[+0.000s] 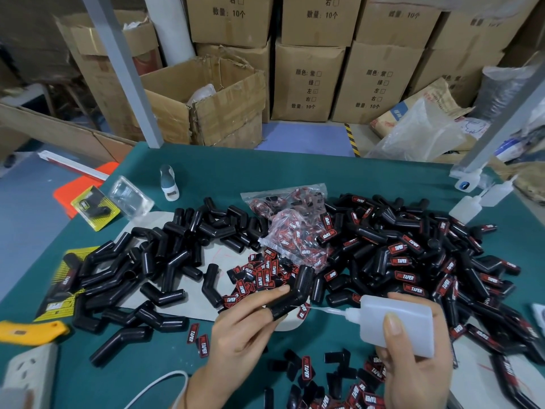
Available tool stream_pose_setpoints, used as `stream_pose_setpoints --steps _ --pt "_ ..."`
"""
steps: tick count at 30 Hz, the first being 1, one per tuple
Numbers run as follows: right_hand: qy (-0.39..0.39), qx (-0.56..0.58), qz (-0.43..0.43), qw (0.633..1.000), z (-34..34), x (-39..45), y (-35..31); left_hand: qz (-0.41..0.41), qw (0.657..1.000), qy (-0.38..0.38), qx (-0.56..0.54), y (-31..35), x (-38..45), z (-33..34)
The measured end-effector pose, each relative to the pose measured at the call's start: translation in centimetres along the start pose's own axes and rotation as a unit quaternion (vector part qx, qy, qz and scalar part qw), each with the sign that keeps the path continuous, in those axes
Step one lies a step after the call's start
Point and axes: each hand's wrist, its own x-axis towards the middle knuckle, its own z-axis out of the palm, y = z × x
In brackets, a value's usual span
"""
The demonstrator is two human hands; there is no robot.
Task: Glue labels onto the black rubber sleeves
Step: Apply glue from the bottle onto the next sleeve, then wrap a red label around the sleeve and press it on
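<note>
Left hand [244,323] grips one bent black rubber sleeve [295,293], a finger pushed inside its lower end, other fingers curled round it. Right hand [413,370] wraps one translucent glue bottle [398,323], thumb on its side, thin nozzle pointing left, tip at the held sleeve. Two sleeve piles on the green table [295,172]: unlabelled pile [153,267] left, labelled pile [413,261] right, dozens each, too many to count. Loose labels [259,278] between piles, more near the bottom edge. Two plastic bags of labels [295,228]. Two more squeeze bottles [472,205] far right. One yellow knife [29,332] left.
</note>
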Motion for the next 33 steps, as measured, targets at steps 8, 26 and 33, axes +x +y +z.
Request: stream_pose_setpoints --steps 8,26,33 --pt "-0.057 0.101 0.072 0.991 -0.5 1.5 0.9 -0.298 0.932 0.024 -0.203 -0.3 0.5 0.0" --pt "-0.186 -0.332 0.067 0.922 0.3 1.4 7.1 -0.420 0.842 0.001 -0.340 -1.3 1.0 -0.9" --pt "-0.097 -0.356 -0.063 0.927 -1.1 -0.2 3.7 -0.414 0.841 -0.035 -0.347 -1.1 1.3 -0.9"
